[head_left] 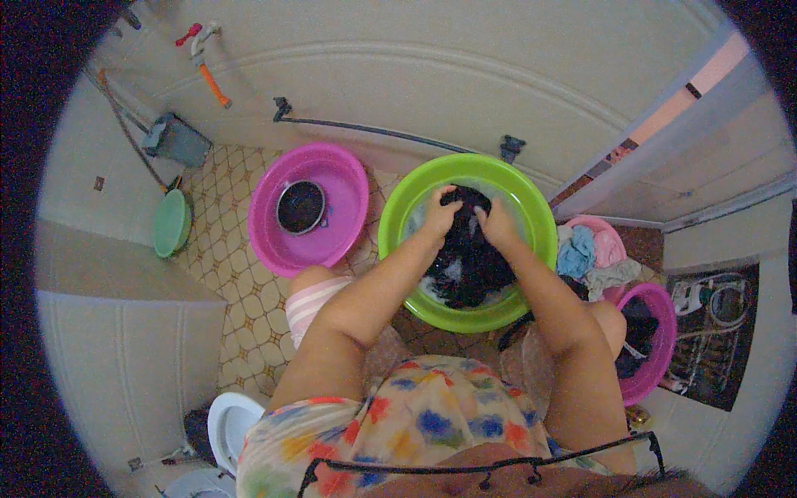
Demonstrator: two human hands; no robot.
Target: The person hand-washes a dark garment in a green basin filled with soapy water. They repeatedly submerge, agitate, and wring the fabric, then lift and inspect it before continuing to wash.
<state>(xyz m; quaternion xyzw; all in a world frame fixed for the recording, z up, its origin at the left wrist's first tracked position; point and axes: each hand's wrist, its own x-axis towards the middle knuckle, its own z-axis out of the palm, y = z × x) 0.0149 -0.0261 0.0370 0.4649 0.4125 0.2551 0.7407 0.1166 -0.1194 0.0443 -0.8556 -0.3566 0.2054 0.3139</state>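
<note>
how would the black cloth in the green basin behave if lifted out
The black cloth is probably floppy, since it lies in a loose bunch. It likely feels heavy for its size, as it looks soaked in the green basin. Whitish suds around it suggest it may be slippery.

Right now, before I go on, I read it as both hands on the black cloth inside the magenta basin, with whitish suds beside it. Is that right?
Not quite: the basin is wrong. The head view shows the left hand and right hand on the black cloth inside the lime-green basin, with whitish suds beside it.
</note>
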